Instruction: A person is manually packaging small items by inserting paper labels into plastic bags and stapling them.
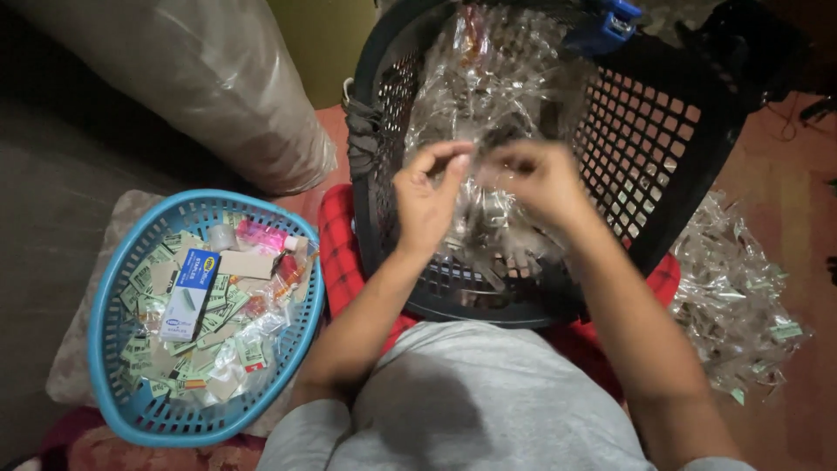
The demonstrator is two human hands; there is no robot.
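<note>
Fingertips of left hand (427,196) & right hand (534,179) pinch together on a small clear crinkly plastic packet (478,161), held just above the black plastic lattice basket (649,144); looks featherlight, floppy, slippery, so prob best gripped at its edges w/ fingertips.

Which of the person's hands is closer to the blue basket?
The left hand. It hangs over the black basket, with the blue basket off to its left. The right hand is further right, on the far side of the left hand.
</note>
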